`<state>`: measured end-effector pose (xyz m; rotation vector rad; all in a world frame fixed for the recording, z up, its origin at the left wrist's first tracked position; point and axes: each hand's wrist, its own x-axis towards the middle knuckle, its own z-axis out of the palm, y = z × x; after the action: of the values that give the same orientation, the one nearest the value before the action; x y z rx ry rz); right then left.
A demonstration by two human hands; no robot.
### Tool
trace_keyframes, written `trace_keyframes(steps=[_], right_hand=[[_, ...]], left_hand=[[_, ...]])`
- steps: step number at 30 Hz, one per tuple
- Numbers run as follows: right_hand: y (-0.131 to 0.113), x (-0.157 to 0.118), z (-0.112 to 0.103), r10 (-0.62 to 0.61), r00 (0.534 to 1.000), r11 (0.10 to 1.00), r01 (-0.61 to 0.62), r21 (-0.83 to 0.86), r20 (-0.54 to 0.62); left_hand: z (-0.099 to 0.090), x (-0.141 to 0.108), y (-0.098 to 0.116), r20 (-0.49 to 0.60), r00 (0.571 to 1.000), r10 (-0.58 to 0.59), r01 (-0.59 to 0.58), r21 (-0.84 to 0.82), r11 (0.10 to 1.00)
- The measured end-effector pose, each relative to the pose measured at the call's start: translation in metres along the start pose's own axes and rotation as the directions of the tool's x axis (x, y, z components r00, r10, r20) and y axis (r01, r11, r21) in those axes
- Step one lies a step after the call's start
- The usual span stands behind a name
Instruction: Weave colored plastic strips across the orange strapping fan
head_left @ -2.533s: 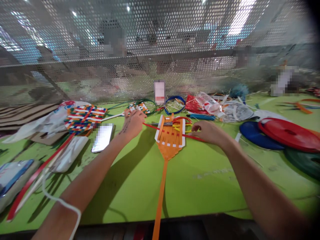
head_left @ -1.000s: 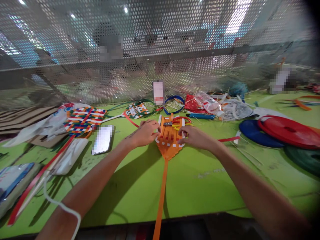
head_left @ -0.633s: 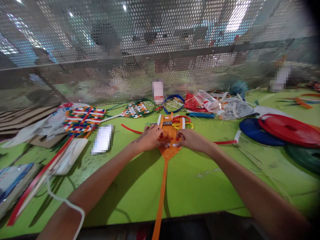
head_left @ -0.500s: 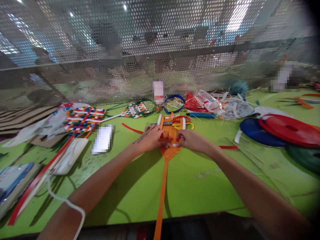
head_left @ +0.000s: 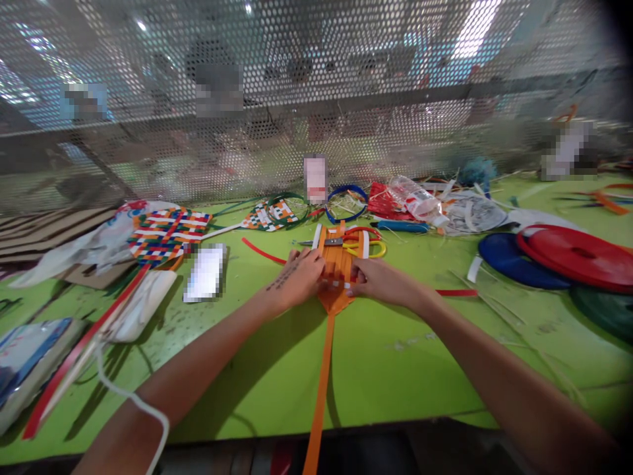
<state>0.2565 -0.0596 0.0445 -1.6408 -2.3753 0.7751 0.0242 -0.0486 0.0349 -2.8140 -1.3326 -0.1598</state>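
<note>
An orange woven fan (head_left: 337,300) of flat strips lies in the middle of the table, its long orange tail running over the front edge. My left hand (head_left: 301,276) is closed on the left side of its weave, fingers bent over the strips. Across from it, my right hand (head_left: 383,280) pinches the right side between thumb and fingers. Red crosswise strips pass through the weave between the hands; a red strip end (head_left: 457,292) sticks out to the right. Scissors (head_left: 333,243) with red and yellow handles lie across the far part of the fan. The fingertips are partly hidden.
A multicoloured woven fan (head_left: 168,232) and a white phone-like slab (head_left: 204,274) lie left. Behind are a blue strip ring (head_left: 347,204), a blue cutter (head_left: 401,227) and a plastic bottle (head_left: 415,200). Red strip coils (head_left: 583,258) lie right. A perforated metal screen (head_left: 277,99) stands behind.
Both hands stay on the orange fan with only small finger shifts; my right fingers sit slightly differently on its edge. The whole view has shifted a little.
</note>
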Motion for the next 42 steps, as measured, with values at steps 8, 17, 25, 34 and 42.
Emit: trace_keyframes(steps=[8, 17, 25, 34, 42], right_hand=[[-0.004, 0.0, 0.0, -0.002, 1.0, 0.998, 0.001, 0.065, 0.009], [-0.003, -0.003, 0.005, -0.004, 1.0, 1.0, 0.004, -0.004, 0.005], [-0.01, -0.006, 0.006, 0.021, 0.999, 1.0, -0.021, 0.01, -0.025], [0.014, -0.022, 0.017, -0.007, 0.988, 0.994, 0.023, 0.104, -0.153], [0.02, -0.026, 0.027, -0.035, 0.988, 0.976, 0.067, 0.21, -0.154]], left_hand=[[0.001, -0.002, 0.004, -0.007, 1.0, -0.019, 0.019, 0.005, 1.0], [0.003, -0.006, 0.01, -0.026, 1.0, -0.016, 0.016, 0.018, 1.0], [0.006, -0.011, 0.017, -0.046, 0.997, -0.056, 0.059, 0.07, 0.996], [0.021, -0.021, 0.024, -0.18, 0.982, -0.063, 0.054, -0.054, 0.997], [0.026, -0.023, 0.018, -0.134, 0.979, -0.154, 0.101, -0.337, 0.936]])
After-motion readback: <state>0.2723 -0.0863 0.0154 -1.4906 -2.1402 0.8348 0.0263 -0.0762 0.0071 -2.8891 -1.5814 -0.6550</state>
